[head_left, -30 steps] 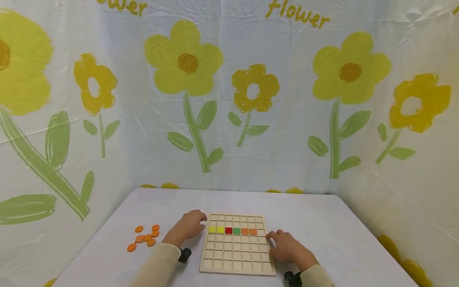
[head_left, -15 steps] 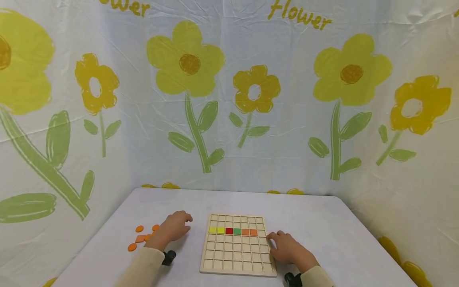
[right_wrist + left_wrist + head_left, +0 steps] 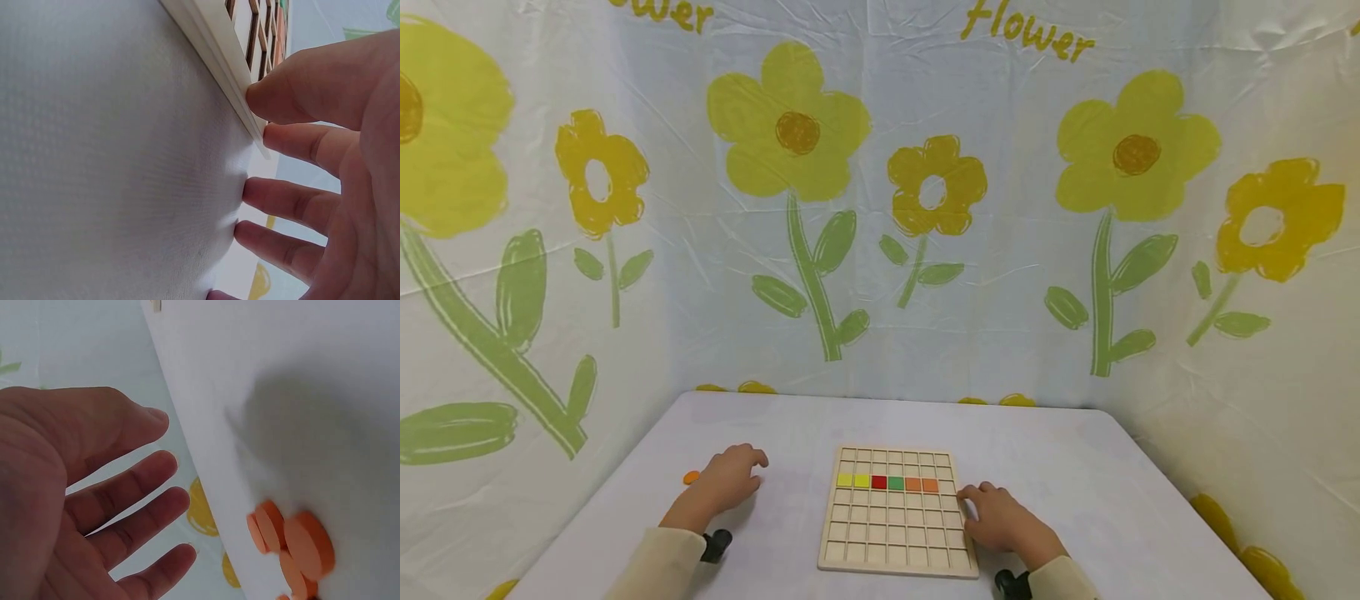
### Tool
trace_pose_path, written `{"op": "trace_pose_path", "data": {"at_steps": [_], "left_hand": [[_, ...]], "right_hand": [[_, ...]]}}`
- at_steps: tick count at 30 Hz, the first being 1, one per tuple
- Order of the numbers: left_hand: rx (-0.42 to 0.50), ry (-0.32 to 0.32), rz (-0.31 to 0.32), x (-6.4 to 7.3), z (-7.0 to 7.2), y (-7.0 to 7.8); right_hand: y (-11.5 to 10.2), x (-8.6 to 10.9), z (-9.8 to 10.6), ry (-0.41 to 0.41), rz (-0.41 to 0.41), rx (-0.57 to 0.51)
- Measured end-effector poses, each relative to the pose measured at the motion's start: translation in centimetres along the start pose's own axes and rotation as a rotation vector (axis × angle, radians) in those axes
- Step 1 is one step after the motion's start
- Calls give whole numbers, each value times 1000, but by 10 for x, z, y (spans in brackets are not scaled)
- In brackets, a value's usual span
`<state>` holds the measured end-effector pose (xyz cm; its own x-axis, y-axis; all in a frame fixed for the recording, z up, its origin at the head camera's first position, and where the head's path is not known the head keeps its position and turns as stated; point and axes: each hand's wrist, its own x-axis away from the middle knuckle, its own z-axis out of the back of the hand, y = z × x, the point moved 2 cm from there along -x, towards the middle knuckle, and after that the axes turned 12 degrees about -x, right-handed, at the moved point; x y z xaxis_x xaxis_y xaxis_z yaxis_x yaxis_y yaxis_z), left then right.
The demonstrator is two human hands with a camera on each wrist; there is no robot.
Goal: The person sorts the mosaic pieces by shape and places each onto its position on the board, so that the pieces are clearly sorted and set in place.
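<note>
A wooden grid board (image 3: 897, 535) lies on the table. Along its third row from the far side sit two yellow tiles (image 3: 853, 481), a red tile (image 3: 878, 482), a green tile (image 3: 896, 483) and two orange tiles (image 3: 922, 485). My left hand (image 3: 724, 482) hovers left of the board, fingers spread and loosely bent, holding nothing. Below it in the left wrist view are several orange discs (image 3: 309, 544); my forearm hides most of them from the head view, save one orange disc (image 3: 691, 477). At the board's right edge my right hand (image 3: 1000, 518) rests, thumb and forefinger touching the rim.
The white table (image 3: 1037, 450) has rounded far corners. A flower-printed cloth (image 3: 1000, 333) hangs behind it and at both sides. Black wrist cameras (image 3: 718, 544) sit at both cuffs.
My left hand has moved left, from beside the board's left edge to over the orange pieces, where my forearm now covers most of them. The right hand and the board have stayed put.
</note>
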<state>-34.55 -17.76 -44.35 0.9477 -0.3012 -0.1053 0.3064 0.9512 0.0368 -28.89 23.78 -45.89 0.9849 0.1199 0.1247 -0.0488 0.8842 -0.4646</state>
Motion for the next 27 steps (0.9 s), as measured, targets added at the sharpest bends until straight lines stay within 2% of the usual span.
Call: {"op": "trace_pose_path", "data": {"at_steps": [4,10,18,22,27], "left_hand": [[-14,-13,12,7,0,-13],[13,-45,55,14,0,-31],[66,-99,141,21,-4,-53],[56,-119,144,23,-7,-62],[52,-114,132,29,-6,-68]], "right_hand": [[1,-1,0,-8,-12,-1],[2,-3,-2,-22,-21,-9],[1,-2,-1,-10,-26,-5],[0,-2,-1,-11,-23,-9],[1,-1,-2,-8,-20,-9]]}}
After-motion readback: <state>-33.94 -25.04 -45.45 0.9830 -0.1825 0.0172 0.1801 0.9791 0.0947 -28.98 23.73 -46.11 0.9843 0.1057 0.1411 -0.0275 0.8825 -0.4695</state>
